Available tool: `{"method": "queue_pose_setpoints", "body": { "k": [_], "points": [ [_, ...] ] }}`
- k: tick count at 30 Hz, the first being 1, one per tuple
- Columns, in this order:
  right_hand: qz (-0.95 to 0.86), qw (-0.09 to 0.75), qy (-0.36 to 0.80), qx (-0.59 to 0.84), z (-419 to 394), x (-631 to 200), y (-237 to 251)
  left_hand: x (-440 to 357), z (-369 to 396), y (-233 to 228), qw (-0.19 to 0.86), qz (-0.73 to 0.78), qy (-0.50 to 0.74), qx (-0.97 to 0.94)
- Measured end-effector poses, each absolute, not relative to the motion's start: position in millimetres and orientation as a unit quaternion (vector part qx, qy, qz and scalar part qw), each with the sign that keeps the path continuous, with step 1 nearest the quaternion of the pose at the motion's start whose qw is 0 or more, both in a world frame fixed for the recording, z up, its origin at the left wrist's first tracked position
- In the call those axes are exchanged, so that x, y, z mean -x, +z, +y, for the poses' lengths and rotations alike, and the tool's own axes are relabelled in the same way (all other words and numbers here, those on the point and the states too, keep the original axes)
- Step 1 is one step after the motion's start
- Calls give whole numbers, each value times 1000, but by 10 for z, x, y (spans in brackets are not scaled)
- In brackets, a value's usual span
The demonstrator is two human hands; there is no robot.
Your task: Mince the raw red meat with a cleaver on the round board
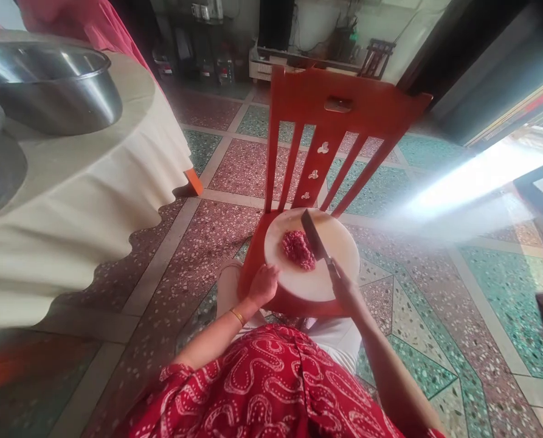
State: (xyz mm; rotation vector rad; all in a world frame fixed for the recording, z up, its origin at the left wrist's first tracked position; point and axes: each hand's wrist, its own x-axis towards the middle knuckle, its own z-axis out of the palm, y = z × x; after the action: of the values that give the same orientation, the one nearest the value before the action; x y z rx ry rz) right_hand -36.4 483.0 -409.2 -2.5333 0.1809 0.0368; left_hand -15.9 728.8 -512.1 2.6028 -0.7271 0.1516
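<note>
My right hand (343, 286) is closed around the handle of a cleaver (314, 234). Its broad blade slants up and to the left, beside the right edge of a mound of minced red meat (297, 248). The meat lies in a heap on a round, pale cutting board (339, 258), left of its middle. At the board's near left rim, my left hand (265, 284) is closed, fingers curled against the edge. The board rests on the seat of a red wooden chair (252, 258), whose backrest is on the far side.
To the left stands a table with a cream cloth (129, 140), bearing a large steel basin (79, 100) and another metal pot (0, 164). A low cabinet (264, 66) is by the far wall. Bright light falls across the tiled floor (248, 167) from the right.
</note>
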Motion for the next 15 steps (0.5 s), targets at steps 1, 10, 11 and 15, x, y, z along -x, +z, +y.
{"method": "queue_pose_setpoints", "body": {
  "k": [1,10,11,15],
  "points": [
    [73,301,-8,951,4834,375,-4051,148,7289,-5123,216,-265,54,-938],
    [78,229,59,969,4877,493,-4526,-3,7371,-5092,248,-263,66,-930],
    [79,211,65,972,4861,521,-4559,-127,7384,-5069,256,-258,73,-929],
    [74,182,29,980,4938,646,-4629,-970,7354,-4948,259,-192,109,-940]
  ]
}}
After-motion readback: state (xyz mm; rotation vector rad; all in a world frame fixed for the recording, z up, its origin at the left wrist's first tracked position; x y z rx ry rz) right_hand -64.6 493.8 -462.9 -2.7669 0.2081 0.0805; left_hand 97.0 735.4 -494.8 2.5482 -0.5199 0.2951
